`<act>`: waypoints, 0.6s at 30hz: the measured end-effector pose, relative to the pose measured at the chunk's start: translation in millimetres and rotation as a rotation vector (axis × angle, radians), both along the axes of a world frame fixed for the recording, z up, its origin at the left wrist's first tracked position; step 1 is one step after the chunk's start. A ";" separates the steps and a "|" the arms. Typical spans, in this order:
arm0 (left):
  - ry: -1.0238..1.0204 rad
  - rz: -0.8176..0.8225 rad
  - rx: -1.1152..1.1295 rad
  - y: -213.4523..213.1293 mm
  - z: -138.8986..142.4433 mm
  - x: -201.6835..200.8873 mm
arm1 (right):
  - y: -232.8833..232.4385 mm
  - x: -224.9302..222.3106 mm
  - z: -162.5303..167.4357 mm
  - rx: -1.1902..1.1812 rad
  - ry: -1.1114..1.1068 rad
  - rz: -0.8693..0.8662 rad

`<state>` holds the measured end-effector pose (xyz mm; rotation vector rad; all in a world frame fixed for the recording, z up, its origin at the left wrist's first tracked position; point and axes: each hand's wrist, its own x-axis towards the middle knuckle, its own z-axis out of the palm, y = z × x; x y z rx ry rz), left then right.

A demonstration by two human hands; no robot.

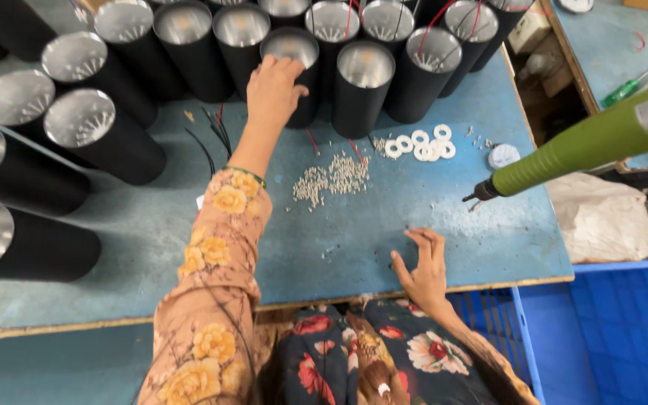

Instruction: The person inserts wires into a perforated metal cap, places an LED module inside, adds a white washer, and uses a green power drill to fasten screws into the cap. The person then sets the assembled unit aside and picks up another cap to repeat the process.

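i see the left hand (274,90) reaching far across the blue workbench (339,240), its fingers curled over the rim of a black cylinder housing (294,71) that stands upright in the back row among many others. the right hand (421,270) rests near the front edge of the bench, fingers loosely spread, holding nothing. a pile of small screws (331,180) lies between the hands, white rings (420,144) just beyond. a green power screwdriver (586,146) hangs at right.

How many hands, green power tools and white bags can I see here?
Hands: 2, the left hand and the right hand
Green power screwdriver: 1
White bag: 1
Total: 4
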<state>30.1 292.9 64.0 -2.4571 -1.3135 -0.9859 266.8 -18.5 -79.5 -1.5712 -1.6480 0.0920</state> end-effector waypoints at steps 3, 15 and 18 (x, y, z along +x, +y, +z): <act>-0.014 -0.042 0.054 -11.6 -1.8 -2.3 | -1.1 0.9 1.8 0.004 0.012 0.003; -0.205 -0.108 -0.551 -82.0 -67.7 -22.4 | 3.5 -2.5 15.4 0.003 -0.047 0.021; 0.099 -0.065 -0.503 -89.4 -74.3 -3.7 | 3.9 -2.9 17.3 -0.002 -0.047 0.011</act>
